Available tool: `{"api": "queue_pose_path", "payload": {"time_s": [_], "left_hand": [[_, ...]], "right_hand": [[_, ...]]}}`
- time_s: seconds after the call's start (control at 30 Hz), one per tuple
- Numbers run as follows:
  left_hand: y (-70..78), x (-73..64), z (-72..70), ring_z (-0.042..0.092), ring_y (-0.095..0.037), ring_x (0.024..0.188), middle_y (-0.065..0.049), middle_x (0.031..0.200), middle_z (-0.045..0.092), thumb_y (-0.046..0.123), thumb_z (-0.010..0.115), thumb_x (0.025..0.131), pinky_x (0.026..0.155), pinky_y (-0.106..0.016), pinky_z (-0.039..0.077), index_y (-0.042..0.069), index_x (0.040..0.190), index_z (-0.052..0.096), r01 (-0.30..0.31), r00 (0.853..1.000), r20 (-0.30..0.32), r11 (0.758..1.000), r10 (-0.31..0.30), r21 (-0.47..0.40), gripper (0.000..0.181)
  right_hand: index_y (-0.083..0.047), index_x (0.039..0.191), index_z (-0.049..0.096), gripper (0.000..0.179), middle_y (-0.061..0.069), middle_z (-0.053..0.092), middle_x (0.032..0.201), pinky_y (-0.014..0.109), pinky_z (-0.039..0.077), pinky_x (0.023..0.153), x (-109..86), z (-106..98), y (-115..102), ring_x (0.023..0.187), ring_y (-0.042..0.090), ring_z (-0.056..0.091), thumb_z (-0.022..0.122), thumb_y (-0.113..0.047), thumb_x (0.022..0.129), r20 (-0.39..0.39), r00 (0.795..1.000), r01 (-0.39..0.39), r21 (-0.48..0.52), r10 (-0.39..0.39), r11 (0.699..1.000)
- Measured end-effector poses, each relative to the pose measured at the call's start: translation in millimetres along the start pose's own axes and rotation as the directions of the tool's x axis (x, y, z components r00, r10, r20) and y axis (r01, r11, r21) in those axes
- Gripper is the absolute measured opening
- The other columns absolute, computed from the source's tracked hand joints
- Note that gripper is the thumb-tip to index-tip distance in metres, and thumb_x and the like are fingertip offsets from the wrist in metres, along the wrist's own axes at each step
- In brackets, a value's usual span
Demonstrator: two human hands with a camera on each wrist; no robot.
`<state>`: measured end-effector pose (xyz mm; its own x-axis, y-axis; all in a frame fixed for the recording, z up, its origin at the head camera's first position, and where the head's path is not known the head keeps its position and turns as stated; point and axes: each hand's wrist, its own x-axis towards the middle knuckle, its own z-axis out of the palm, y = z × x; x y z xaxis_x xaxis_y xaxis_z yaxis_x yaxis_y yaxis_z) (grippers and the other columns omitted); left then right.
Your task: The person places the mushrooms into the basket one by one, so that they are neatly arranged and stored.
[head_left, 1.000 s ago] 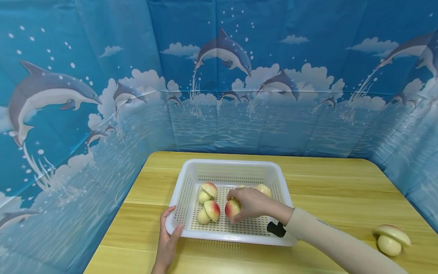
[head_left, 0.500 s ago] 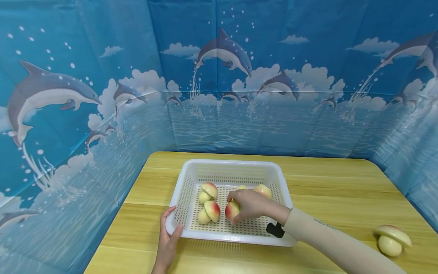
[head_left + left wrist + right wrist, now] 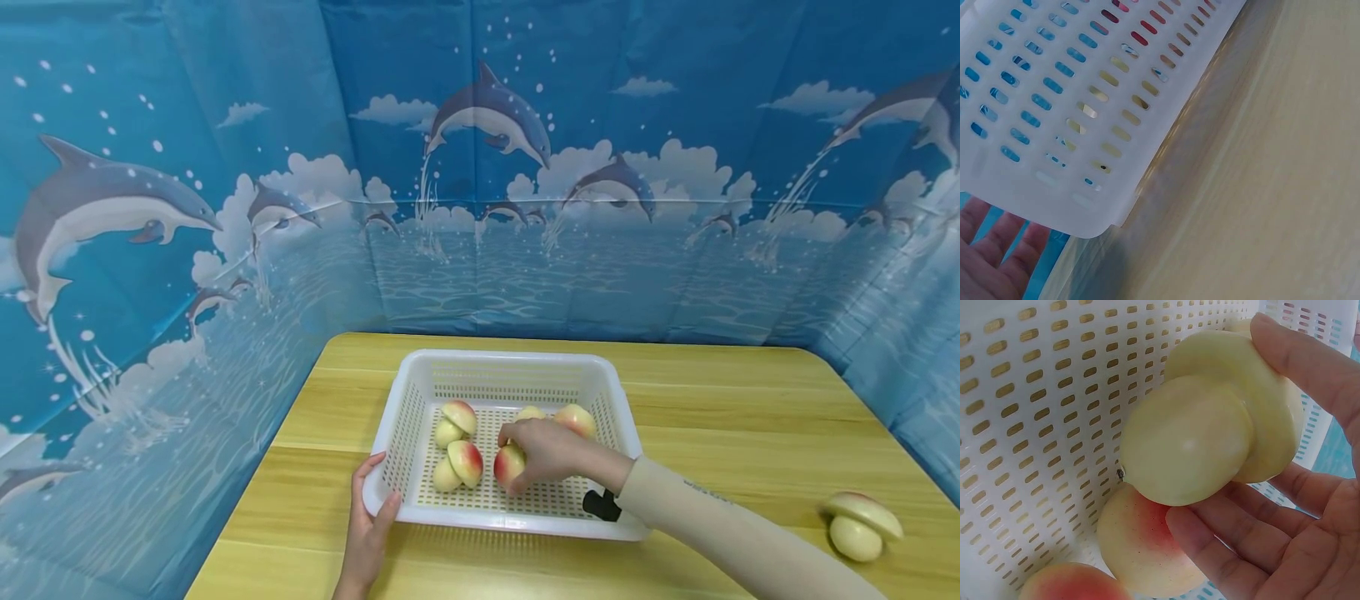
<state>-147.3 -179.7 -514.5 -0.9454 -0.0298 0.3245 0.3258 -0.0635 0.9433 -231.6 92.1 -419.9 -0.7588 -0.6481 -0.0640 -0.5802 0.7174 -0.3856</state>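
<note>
A white perforated plastic basket stands on the table. My left hand grips its near left corner, thumb over the rim; the left wrist view shows the fingers beside the basket wall. Inside the basket, my right hand holds a mushroom model, pale yellow with a red-tinged cap, thumb on one side and fingers on the other. Two similar mushrooms lie to its left. Farther back, another mushroom and a pale rounded piece are partly hidden by the right hand.
One more mushroom lies on the wooden table, right of the basket. A blue dolphin-print curtain hangs behind the table and along both sides. A small black device sits at the right wrist, above the basket's near rim.
The right forearm has turned and shifted very slightly. Both hands keep their holds, and the basket and mushrooms stay in place.
</note>
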Motion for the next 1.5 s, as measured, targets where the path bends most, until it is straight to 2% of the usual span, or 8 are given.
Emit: {"api": "queue_pose_path", "payload": {"time_s": [0.47,1.0,1.5], "left_hand": [[0.5,-1.0,0.5,0.043,-0.033,0.123,-0.018,0.144,0.029,0.000,0.045,0.095,0.093,-0.030,0.044,0.005,0.141,0.025,0.009,1.000,-0.014,1.000,-0.009,0.013,0.050],[1.3,-1.4,1.0,0.042,-0.035,0.124,-0.019,0.144,0.029,0.000,0.044,0.095,0.094,-0.031,0.044,0.006,0.141,0.025,0.008,1.000,-0.010,1.000,-0.008,0.004,0.050],[-0.4,-0.9,0.6,0.043,-0.033,0.123,-0.018,0.143,0.030,0.000,0.044,0.095,0.093,-0.029,0.044,0.006,0.141,0.025,0.010,1.000,-0.014,1.000,-0.010,0.010,0.050]], "right_hand": [[-0.010,0.108,0.063,0.056,-0.005,0.061,0.095,0.029,0.047,0.073,0.4,5.1,1.7,0.080,0.009,0.053,0.087,-0.034,0.063,0.021,0.999,0.030,0.012,-0.030,0.999],[-0.010,0.108,0.062,0.056,-0.006,0.061,0.096,0.028,0.047,0.072,0.4,7.3,3.8,0.078,0.008,0.053,0.087,-0.033,0.064,0.039,0.999,0.028,0.038,-0.029,0.999],[-0.011,0.110,0.061,0.057,-0.005,0.061,0.101,0.031,0.047,0.078,1.6,9.0,8.7,0.084,0.009,0.055,0.086,-0.035,0.065,0.055,0.998,0.019,0.043,-0.022,0.999]]}}
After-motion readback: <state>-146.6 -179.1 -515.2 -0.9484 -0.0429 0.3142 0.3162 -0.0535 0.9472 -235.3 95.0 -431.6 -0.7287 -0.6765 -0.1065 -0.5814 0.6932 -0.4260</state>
